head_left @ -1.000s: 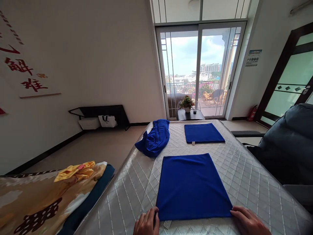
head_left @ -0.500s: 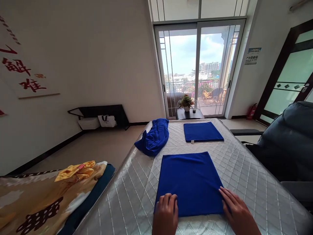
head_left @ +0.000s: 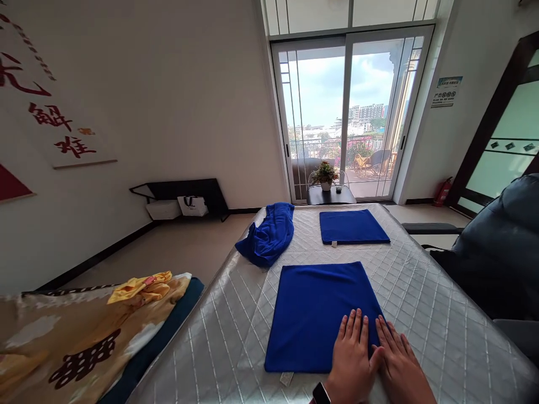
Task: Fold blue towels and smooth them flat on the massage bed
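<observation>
A flat blue cloth [head_left: 311, 314], folded to a near-square, lies on the silver quilted table cover [head_left: 227, 331] in front of me. My left hand [head_left: 352, 350] rests flat on its right part, fingers stretched out. Beside it, my right hand [head_left: 398, 356] lies along the cloth's right edge, also with extended fingers; the two hands touch or nearly touch at the thumb. A white label [head_left: 287, 379] sticks out from the near edge. Farther back is a second folded blue cloth [head_left: 353, 226], and a crumpled blue cloth [head_left: 269, 235] lies at the back left.
A patterned blanket [head_left: 88, 336] with a yellow cloth [head_left: 141, 287] on it is at the left. On the right stands a dark armchair [head_left: 501, 247]. Behind the cover are a small black table [head_left: 330, 195] with a potted plant [head_left: 325, 175] and a sliding glass door [head_left: 349, 123].
My left hand has moved right across the cloth, from its near left corner to beside my right hand. The near label is now uncovered. The view has shifted slightly left.
</observation>
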### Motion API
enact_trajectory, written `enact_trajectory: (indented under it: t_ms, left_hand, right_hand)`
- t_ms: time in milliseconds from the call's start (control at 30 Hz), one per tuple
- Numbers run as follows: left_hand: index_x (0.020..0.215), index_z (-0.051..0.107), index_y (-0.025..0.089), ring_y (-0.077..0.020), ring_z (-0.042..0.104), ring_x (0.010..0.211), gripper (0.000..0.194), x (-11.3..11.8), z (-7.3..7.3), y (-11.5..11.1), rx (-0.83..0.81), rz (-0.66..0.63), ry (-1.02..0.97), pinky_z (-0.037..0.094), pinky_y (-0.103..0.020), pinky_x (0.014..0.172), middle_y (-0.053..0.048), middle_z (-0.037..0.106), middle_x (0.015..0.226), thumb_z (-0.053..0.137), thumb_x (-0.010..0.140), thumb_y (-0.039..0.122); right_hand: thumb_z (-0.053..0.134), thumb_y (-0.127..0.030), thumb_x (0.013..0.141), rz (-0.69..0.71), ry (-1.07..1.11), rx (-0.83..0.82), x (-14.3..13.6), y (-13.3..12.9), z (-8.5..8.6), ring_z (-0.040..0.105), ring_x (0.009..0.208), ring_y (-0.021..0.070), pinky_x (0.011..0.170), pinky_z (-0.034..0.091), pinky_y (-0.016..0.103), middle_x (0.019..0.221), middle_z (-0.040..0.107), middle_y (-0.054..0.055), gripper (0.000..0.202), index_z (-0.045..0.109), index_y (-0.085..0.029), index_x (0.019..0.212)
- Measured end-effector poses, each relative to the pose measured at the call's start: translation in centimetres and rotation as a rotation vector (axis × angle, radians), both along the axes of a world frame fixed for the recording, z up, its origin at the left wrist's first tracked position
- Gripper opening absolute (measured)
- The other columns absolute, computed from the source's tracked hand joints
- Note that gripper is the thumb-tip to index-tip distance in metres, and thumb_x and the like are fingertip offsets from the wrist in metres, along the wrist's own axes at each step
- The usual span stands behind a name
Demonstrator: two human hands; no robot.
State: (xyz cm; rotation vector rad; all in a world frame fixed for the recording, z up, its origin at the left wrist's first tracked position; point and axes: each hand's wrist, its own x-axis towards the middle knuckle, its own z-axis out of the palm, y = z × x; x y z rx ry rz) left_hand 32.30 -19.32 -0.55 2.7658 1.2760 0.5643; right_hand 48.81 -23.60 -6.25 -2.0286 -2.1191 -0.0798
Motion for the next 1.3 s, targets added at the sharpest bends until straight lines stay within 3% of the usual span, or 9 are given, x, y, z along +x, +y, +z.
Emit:
enact_trajectory:
  t_ms: [167,300,500,667,800,1000,1133,1300]
  left_hand:
    - [0.161,0.024,0.022,-0.0263,0.03,0.152,0.063,-0.8,0.1,-0.5,-0.057,0.056,0.001,0.035,-0.047,0.122,-0.005,0.027,0.166,0.031,0.106,0.052]
    - [0.161,0.022,0.027,-0.0252,0.03,0.152,0.065,-2.9,0.1,-0.3,-0.072,0.143,0.048,0.033,-0.045,0.123,-0.002,0.026,0.166,0.029,0.105,0.06]
    - [0.16,0.018,0.028,-0.0254,0.028,0.153,0.067,-8.5,-0.1,0.1,-0.144,0.304,0.11,0.032,-0.045,0.123,-0.002,0.022,0.167,0.026,0.104,0.064]
    - [0.16,0.018,0.022,-0.0277,0.027,0.154,0.07,-13.8,-1.0,-0.1,-0.109,0.464,0.169,0.032,-0.049,0.123,-0.006,0.023,0.167,0.027,0.104,0.062]
    - [0.161,0.018,0.019,-0.0261,0.029,0.153,0.07,-16.8,-1.7,-0.4,-0.104,0.521,0.158,0.033,-0.048,0.123,-0.007,0.024,0.167,0.026,0.105,0.06]
    - [0.161,0.021,0.02,-0.0264,0.03,0.153,0.068,-17.9,-3.0,-0.7,-0.064,0.556,0.107,0.035,-0.048,0.122,-0.007,0.024,0.167,0.028,0.105,0.058]
    - [0.161,0.026,0.02,-0.0288,0.028,0.153,0.069,-17.7,-3.7,-0.7,-0.027,0.587,0.064,0.037,-0.05,0.121,-0.008,0.025,0.168,0.031,0.104,0.059]
    - [0.161,0.027,0.018,-0.0292,0.028,0.153,0.072,-17.6,-3.8,-0.8,-0.034,0.592,0.034,0.037,-0.05,0.121,-0.01,0.026,0.168,0.033,0.103,0.061]
  right_hand:
    - [0.027,-0.045,0.103,-0.001,0.038,0.007,-0.1,-0.1,0.7,0.029,0.152,0.0267,0.122,0.03,0.055,0.164,0.03,0.007,0.06,0.042,-0.016,0.154]
    - [0.03,-0.046,0.103,0.022,0.027,0.027,0.0,0.0,0.6,0.031,0.151,0.0275,0.121,0.032,0.056,0.163,0.031,0.006,0.057,0.048,-0.021,0.151]
    - [0.029,-0.041,0.103,-0.002,0.032,0.043,-0.3,0.0,0.8,0.03,0.151,0.0257,0.121,0.032,0.054,0.163,0.032,0.007,0.058,0.044,-0.017,0.154]
    - [0.029,-0.042,0.103,0.0,0.029,0.025,-0.2,-0.2,1.0,0.029,0.151,0.0258,0.122,0.03,0.054,0.163,0.031,0.008,0.059,0.043,-0.016,0.154]
    - [0.028,-0.043,0.102,0.007,0.012,0.007,0.0,-0.1,1.0,0.029,0.152,0.0257,0.122,0.029,0.054,0.164,0.03,0.007,0.06,0.046,-0.017,0.153]
    - [0.026,-0.043,0.101,-0.016,0.047,-0.028,0.4,-0.1,0.5,0.032,0.15,0.0255,0.122,0.032,0.054,0.163,0.033,0.007,0.061,0.044,-0.017,0.154]
    - [0.026,-0.043,0.1,-0.015,0.017,-0.05,1.2,0.1,0.5,0.036,0.149,0.0277,0.12,0.033,0.056,0.161,0.037,0.004,0.059,0.051,-0.024,0.15]
    - [0.023,-0.045,0.101,-0.019,-0.016,-0.046,1.3,3.9,3.9,0.031,0.151,0.0266,0.122,0.03,0.052,0.162,0.037,0.004,0.062,0.045,-0.02,0.154]
